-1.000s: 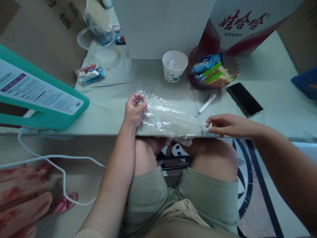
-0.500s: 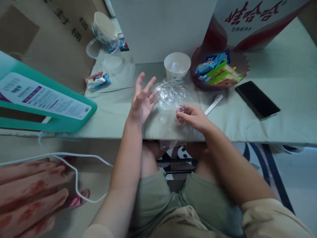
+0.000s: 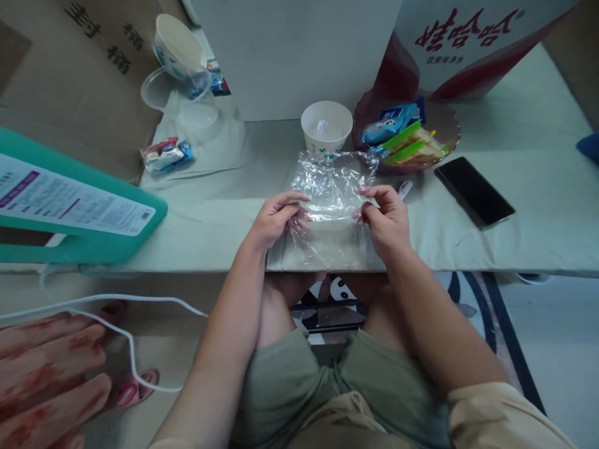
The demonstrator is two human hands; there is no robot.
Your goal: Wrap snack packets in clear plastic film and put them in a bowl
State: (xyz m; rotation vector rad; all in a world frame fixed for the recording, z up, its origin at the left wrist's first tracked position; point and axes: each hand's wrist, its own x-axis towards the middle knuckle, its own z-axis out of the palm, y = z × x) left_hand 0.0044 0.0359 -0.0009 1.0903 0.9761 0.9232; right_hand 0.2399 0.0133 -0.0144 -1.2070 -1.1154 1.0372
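Clear plastic wrap point(image 3: 331, 190) stretches between my two hands at the table's point(image 3: 515, 249) near edge. Left hand point(image 3: 276, 218) pinches its left side, fingers closed on the film. Right hand point(image 3: 386, 218) pinches the right side likewise. Just beyond it I see a paper cup point(image 3: 326, 128), then a snack bowl point(image 3: 407, 137), and a phone point(image 3: 473, 191) farther right.

1. Bare tablecloth point(image 3: 224, 193) lies open at nine o'clock of the left hand point(image 3: 276, 218).
2. A paper cup point(image 3: 326, 128) and snack dish point(image 3: 407, 140) block twelve to one o'clock.
3. A black phone point(image 3: 473, 191) lies at three o'clock.
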